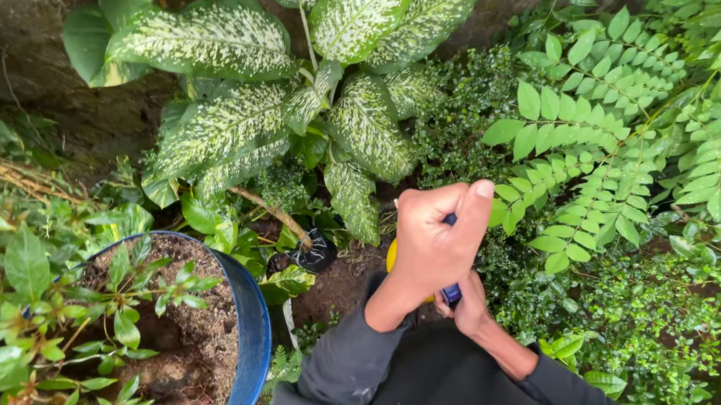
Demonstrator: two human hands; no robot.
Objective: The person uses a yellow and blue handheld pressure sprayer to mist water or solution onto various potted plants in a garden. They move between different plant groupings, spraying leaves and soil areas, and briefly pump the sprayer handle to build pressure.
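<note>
A spotted-leaf plant (281, 104) fills the top of the view, with fern-like fronds (620, 151) spreading to the right. At lower left a blue pot (252, 327) holds soil and a small shrub. Between them a patch of bare soil (337, 284) is the only open ground; foliage crowds every other side. The left hand (439, 239) is fisted tight around a dark blue handle (449, 219), thumb up. The right hand (469, 306), mostly hidden beneath it, closes its grip on the lower end (450, 293) of the same tool. Its long axis seems to run near vertical; a yellow part (392, 254) peeks out beside the left hand.
</note>
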